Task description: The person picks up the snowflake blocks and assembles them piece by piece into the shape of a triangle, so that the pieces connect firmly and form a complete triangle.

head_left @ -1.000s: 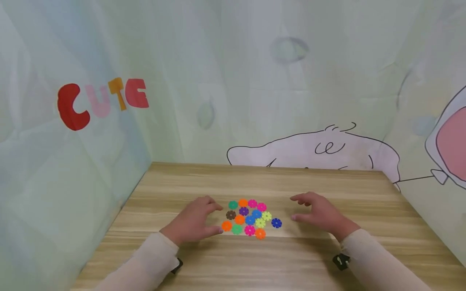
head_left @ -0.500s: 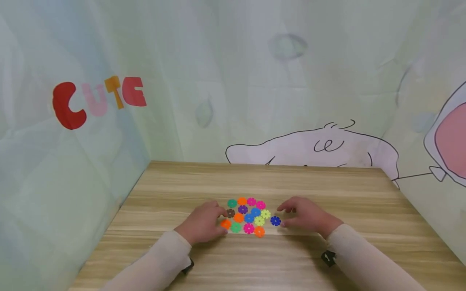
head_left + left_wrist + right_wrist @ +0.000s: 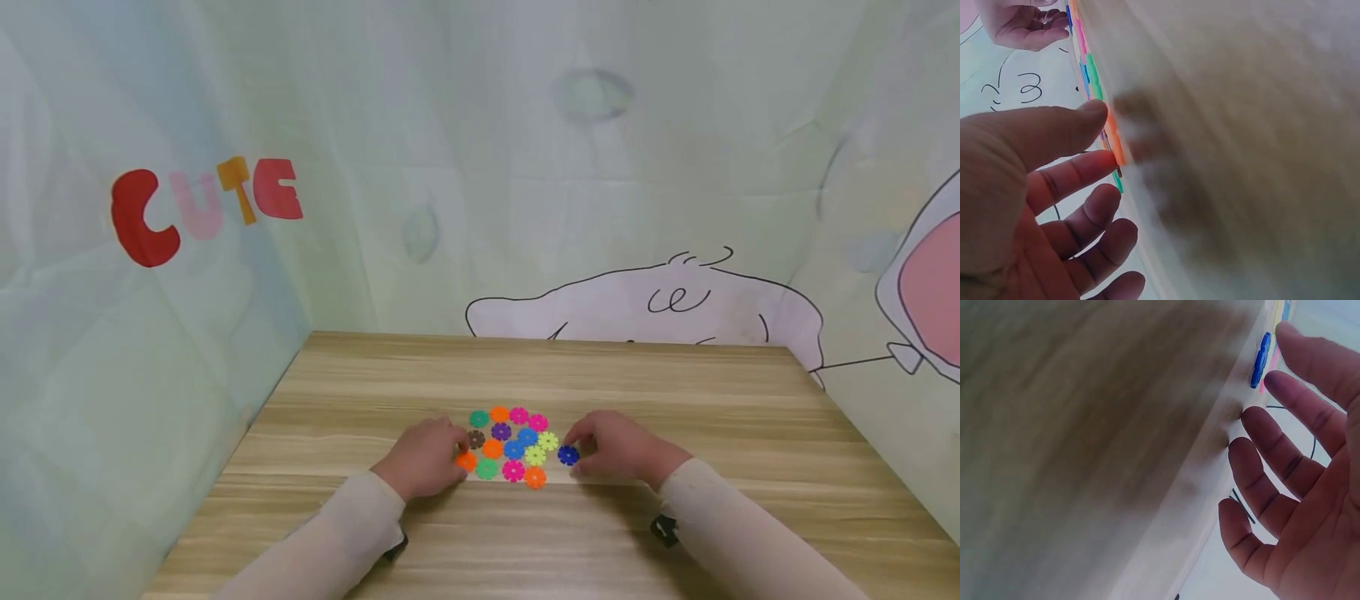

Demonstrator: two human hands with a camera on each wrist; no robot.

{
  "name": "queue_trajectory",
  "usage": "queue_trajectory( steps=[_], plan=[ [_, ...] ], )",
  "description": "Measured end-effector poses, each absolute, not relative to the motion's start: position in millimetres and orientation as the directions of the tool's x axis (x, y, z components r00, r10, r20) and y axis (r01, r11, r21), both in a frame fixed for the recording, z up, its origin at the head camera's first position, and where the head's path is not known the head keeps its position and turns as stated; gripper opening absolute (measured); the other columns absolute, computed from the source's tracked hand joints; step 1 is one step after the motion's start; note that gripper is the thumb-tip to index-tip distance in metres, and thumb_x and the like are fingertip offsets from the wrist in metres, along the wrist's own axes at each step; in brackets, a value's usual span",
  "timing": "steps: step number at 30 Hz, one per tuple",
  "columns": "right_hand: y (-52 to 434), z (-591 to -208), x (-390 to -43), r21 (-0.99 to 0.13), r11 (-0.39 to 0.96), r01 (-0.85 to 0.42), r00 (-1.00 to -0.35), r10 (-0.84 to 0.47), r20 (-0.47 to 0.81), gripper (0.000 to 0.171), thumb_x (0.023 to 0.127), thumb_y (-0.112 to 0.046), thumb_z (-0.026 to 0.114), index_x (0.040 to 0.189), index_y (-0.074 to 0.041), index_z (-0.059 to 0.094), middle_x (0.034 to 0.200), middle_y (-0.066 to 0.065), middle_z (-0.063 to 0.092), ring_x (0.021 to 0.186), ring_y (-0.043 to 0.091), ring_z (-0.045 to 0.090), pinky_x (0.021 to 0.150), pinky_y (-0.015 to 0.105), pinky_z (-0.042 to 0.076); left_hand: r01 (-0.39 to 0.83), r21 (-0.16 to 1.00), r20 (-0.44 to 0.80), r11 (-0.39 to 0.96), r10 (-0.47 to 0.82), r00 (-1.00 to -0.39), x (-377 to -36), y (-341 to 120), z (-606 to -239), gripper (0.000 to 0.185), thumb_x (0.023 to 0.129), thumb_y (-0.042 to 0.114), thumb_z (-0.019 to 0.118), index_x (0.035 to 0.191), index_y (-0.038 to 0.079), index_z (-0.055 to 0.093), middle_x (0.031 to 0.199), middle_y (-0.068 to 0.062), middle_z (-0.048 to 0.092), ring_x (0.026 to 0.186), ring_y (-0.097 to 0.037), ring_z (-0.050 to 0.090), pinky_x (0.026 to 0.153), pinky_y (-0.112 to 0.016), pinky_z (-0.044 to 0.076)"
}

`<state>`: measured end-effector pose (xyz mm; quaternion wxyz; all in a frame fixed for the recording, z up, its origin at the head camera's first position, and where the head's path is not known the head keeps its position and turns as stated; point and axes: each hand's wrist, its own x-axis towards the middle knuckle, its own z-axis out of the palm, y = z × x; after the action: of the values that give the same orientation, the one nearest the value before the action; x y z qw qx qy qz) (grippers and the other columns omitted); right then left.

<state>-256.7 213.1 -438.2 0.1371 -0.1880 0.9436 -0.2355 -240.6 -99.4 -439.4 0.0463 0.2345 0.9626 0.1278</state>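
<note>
Navy disc point(image 3: 568, 455), right hand point(image 3: 624, 446) beside it

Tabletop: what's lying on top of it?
Colorful notched discs, with one dark blue disc apart beside the right hand. The tabletop beneath them is covered; the left hand hides whatever lies behind it.

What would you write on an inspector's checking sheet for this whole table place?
Surface: wood-grain table.
Job's things: notched discs in many colours, loosely clustered; the dark blue disc lies apart at the right.
Clutter: nothing seen.
Left hand: at the leftmost orange disc; can't tell if it's gripping.
Right hand: fingers loosely bent beside the dark blue disc, not gripping.
Cables: nothing seen.
Surroundings: pale backdrop with CUTE letters and a drawn balloon.
</note>
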Motion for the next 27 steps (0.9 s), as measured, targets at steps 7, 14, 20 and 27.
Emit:
queue_trajectory(
  steps=[7, 14, 20, 27],
  plan=[
    [209.3, -440.3, -257.0, -0.482, 0.827, -0.288, -0.890, -0.417, -0.184, 0.022, 0.077, -0.018, 0.081, 0.095, -0.027, 0.072, 0.087, -0.009, 0.061, 0.082, 0.015, 0.054, 0.077, 0.034, 0.050, 0.412, 0.269, -0.055, 0.871, 0.441, -0.896, -241.6, -95.7, -441.6, 0.021, 0.078, 0.022, 0.077, 0.097, 0.015, 0.069, 0.086, 0.004, 0.059, 0.074, -0.016, 0.051, 0.072, -0.035, 0.048],
    [206.8, -437.6, -256.7, -0.464, 0.836, -0.292, -0.896, -0.409, -0.174, 0.022, 0.079, -0.015, 0.080, 0.094, -0.026, 0.068, 0.087, -0.009, 0.060, 0.082, 0.014, 0.055, 0.079, 0.035, 0.051, 0.392, 0.299, -0.080, 0.870, 0.432, -0.898, -243.4, -93.3, -439.7, 0.018, 0.080, 0.019, 0.075, 0.094, 0.015, 0.066, 0.085, 0.004, 0.060, 0.074, -0.016, 0.051, 0.072, -0.035, 0.048],
    [205.1, -435.0, -255.2, -0.485, 0.839, -0.246, -0.902, -0.381, -0.202, 0.026, 0.080, -0.015, 0.080, 0.100, -0.027, 0.069, 0.091, -0.007, 0.060, 0.085, 0.016, 0.055, 0.081, 0.038, 0.053, 0.359, 0.346, -0.115, 0.867, 0.419, -0.901, -247.5, -95.2, -442.2, 0.018, 0.080, 0.019, 0.075, 0.091, 0.015, 0.062, 0.082, 0.004, 0.057, 0.073, -0.017, 0.050, 0.070, -0.034, 0.046],
    [204.9, -437.3, -256.2, -0.476, 0.839, -0.264, -0.893, -0.399, -0.209, 0.024, 0.079, -0.016, 0.080, 0.096, -0.025, 0.066, 0.088, -0.008, 0.060, 0.083, 0.016, 0.055, 0.081, 0.037, 0.052, 0.354, 0.371, -0.123, 0.858, 0.423, -0.898, -247.5, -95.0, -442.2, 0.022, 0.078, 0.016, 0.075, 0.087, 0.015, 0.056, 0.077, 0.003, 0.053, 0.069, -0.018, 0.049, 0.064, -0.031, 0.044]
  ],
)
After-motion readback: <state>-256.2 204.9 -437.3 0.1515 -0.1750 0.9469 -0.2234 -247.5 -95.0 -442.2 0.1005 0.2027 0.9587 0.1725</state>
